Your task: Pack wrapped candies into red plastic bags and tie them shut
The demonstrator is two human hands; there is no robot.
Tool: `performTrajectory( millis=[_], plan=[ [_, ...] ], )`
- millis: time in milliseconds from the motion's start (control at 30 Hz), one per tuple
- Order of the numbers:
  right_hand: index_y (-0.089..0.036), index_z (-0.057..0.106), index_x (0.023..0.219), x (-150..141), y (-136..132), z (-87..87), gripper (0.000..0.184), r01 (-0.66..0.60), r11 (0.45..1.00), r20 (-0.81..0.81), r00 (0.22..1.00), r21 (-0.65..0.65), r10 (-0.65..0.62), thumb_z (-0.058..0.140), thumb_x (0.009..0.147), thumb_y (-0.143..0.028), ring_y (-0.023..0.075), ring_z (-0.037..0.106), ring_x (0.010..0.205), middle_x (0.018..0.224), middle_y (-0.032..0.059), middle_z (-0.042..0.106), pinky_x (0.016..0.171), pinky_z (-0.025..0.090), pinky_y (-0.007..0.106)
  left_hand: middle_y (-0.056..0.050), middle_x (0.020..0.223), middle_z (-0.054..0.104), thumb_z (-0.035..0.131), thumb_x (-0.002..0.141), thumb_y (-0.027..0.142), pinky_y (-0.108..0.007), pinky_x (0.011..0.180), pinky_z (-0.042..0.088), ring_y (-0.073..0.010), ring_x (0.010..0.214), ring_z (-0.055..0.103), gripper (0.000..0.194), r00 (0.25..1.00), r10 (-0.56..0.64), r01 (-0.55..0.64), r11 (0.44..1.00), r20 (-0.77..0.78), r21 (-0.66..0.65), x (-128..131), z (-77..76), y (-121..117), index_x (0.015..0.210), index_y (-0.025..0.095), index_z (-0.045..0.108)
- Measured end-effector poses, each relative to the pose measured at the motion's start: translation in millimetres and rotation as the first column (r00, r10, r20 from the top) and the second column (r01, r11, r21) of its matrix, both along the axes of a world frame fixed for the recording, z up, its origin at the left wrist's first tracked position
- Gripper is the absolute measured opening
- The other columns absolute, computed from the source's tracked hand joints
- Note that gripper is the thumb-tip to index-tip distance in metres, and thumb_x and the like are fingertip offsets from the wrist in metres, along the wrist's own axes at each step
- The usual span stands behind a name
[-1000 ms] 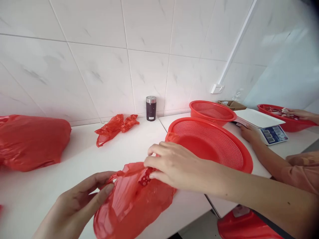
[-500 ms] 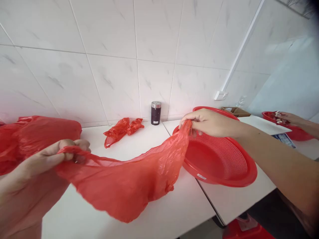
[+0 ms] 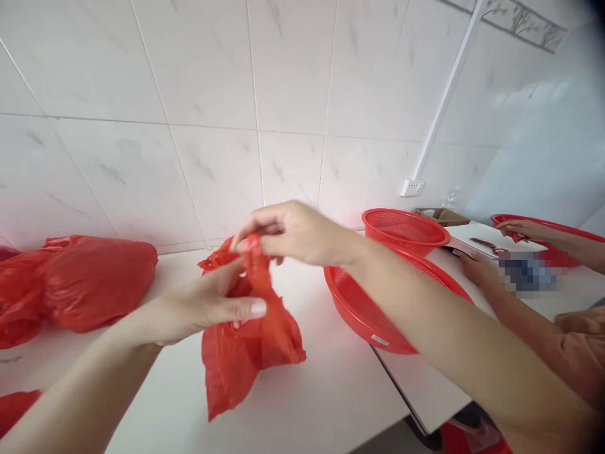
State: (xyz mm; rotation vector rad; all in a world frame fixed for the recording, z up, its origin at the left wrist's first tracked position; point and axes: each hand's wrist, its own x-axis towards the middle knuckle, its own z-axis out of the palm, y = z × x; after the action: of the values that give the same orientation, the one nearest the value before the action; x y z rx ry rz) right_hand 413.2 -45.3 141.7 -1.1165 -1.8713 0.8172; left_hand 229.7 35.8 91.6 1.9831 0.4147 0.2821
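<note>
Over the white table, a thin red plastic bag hangs gathered between my two hands. My right hand pinches its twisted upper end. Lower down, my left hand is wrapped around the bag's middle, the thumb lying across the front and most fingers hidden behind the plastic. The bag's bottom spreads loosely just above the tabletop. Another crumpled red bag shows partly behind my hands.
Filled red bags lie at the left. A red colander stands right of my hands, a second red basket behind it. Farther right, a co-worker's hands work near a board, with a knife handle beside them.
My hands have come together, the right one moving left. The bag, stretched wide between them before, is now bunched and hanging. The dark tumbler has gone out of sight behind my right hand.
</note>
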Motion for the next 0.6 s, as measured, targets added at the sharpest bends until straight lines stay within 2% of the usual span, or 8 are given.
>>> performTrajectory(
  millis=[67,200,267,333,400,467,533,600],
  plan=[
    [-0.021,0.063,0.101,-16,11,-8.9,0.015,-0.054,0.999,-0.044,0.998,-0.007,0.054,0.056,0.088,-0.019,0.0085,0.060,0.064,0.090,0.0005,0.067,0.052,0.050,0.019,0.004,0.064,0.049,0.064,0.081,0.046,-0.026,0.057,0.044,-0.0133,0.060,0.049,0.034,0.991,-0.038,0.028,0.996,-0.125,-0.079,5,-2.0,0,0.106,0.024,0.062],
    [-0.026,0.050,0.120,-16,22,-36.3,0.034,0.058,0.998,-0.160,0.986,0.034,-0.051,0.060,0.088,-0.031,0.0085,0.060,0.063,0.108,0.0029,0.062,0.054,0.054,0.023,0.008,0.055,0.030,0.051,0.085,0.058,-0.025,0.048,0.033,-0.0094,0.047,0.026,0.040,0.984,0.153,-0.171,0.947,-0.088,-0.270,3,-9.6,7,0.095,0.022,0.065],
    [-0.023,0.053,0.112,-8,22,-52.0,0.030,0.081,0.996,-0.142,0.987,0.031,-0.075,0.064,0.085,-0.030,0.0120,0.063,0.075,0.099,0.0029,0.063,0.067,0.055,0.027,0.009,0.053,0.024,0.051,0.084,0.060,-0.024,0.047,0.031,-0.0089,0.047,0.021,0.041,0.980,0.186,-0.201,0.908,-0.075,-0.368,-1,-15.7,13,0.083,0.021,0.065],
    [-0.020,0.057,0.097,-4,19,-64.0,0.015,0.101,0.995,-0.130,0.987,0.016,-0.098,0.062,0.086,-0.027,0.0137,0.064,0.081,0.085,0.0009,0.064,0.075,0.054,0.030,0.009,0.050,0.022,0.052,0.083,0.060,-0.024,0.047,0.034,-0.0088,0.045,0.019,0.041,0.979,0.193,-0.201,0.885,-0.061,-0.421,-3,-21.6,17,0.077,0.021,0.063],
    [-0.020,0.056,0.087,-6,10,-68.7,0.005,0.176,0.984,-0.200,0.966,0.036,-0.165,0.059,0.087,-0.024,0.0128,0.062,0.078,0.080,-0.0009,0.061,0.074,0.053,0.030,0.008,0.047,0.033,0.052,0.085,0.057,-0.026,0.051,0.041,-0.0095,0.044,0.027,0.039,0.981,0.194,-0.189,0.887,-0.032,-0.421,-4,-25.3,20,0.075,0.021,0.063],
    [-0.021,0.054,0.087,-12,-4,-66.0,0.006,0.187,0.981,-0.299,0.940,0.057,-0.162,0.059,0.087,-0.024,0.0118,0.062,0.075,0.081,-0.0018,0.060,0.072,0.052,0.029,0.001,0.056,0.054,0.051,0.086,0.054,-0.029,0.057,0.046,-0.0118,0.049,0.041,0.037,0.988,0.151,-0.133,0.909,0.016,-0.396,-6,-25.3,21,0.077,0.021,0.065],
    [-0.022,0.055,0.093,-19,-16,-60.8,0.010,0.054,0.998,-0.336,0.941,0.032,-0.040,0.062,0.086,-0.026,0.0124,0.063,0.077,0.081,-0.0019,0.060,0.074,0.052,0.029,-0.004,0.070,0.063,0.055,0.086,0.049,-0.031,0.061,0.048,-0.0150,0.058,0.052,0.032,0.995,0.076,-0.048,0.939,0.068,-0.340,-10,-21.7,21,0.076,0.021,0.067],
    [-0.022,0.056,0.098,-23,-20,-59.5,0.015,-0.035,0.999,-0.357,0.933,0.027,0.042,0.062,0.087,-0.030,0.0135,0.063,0.080,0.080,-0.0014,0.060,0.075,0.051,0.029,-0.004,0.073,0.063,0.062,0.083,0.042,-0.031,0.065,0.048,-0.0171,0.065,0.056,0.022,0.998,0.019,-0.006,0.974,0.056,-0.227,-13,-16.8,19,0.075,0.022,0.069]
  ],
)
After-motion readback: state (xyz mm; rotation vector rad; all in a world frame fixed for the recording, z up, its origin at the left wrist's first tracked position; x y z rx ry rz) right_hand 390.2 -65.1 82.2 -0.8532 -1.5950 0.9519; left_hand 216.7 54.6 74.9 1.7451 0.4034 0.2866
